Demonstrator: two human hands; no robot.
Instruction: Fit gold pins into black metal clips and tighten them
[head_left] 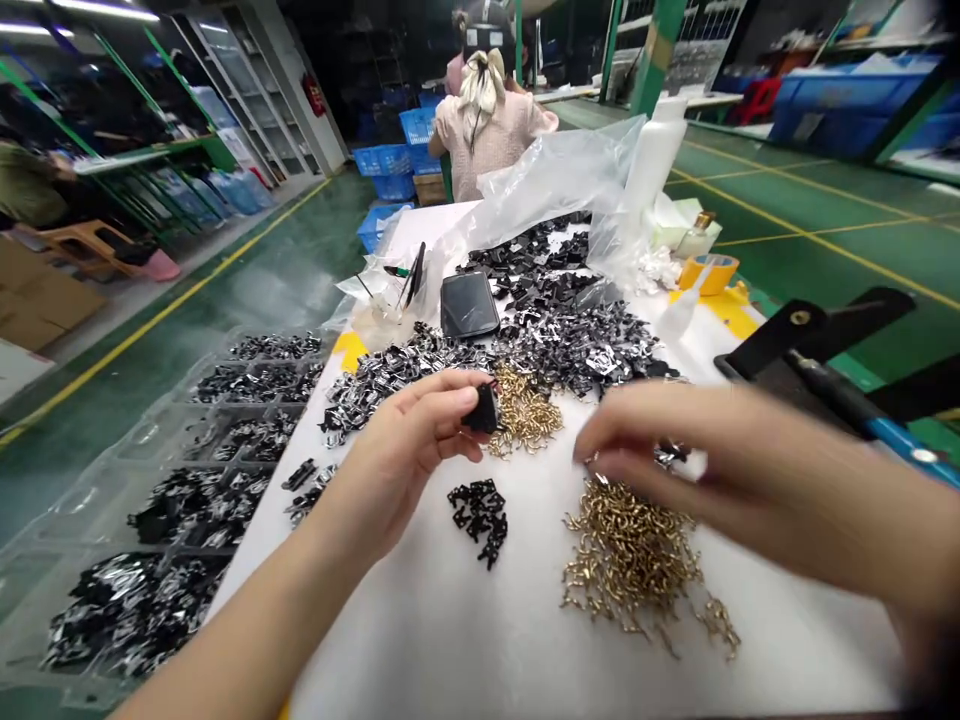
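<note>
A small black part [484,408] is pinched between the thumb and fingers of my left hand [409,440], above the middle of the white table [420,640]. My right hand [652,440] is blurred, its fingers bent together over the top of a large heap of brass-coloured pieces [634,555]; whether anything is between the fingertips cannot be made out. Just behind my left hand lies a smaller brass-coloured heap [529,410]. Small black pieces [480,515] form a little pile on the table between and below my hands.
Black and silvery parts [577,340] spread behind my hands around a dark phone [469,305]. A clear compartment tray [97,530] of parts is at left. A white bottle [656,155], orange tape [709,273] and a black-and-blue tool [847,400] are at right. A person [487,120] sits ahead.
</note>
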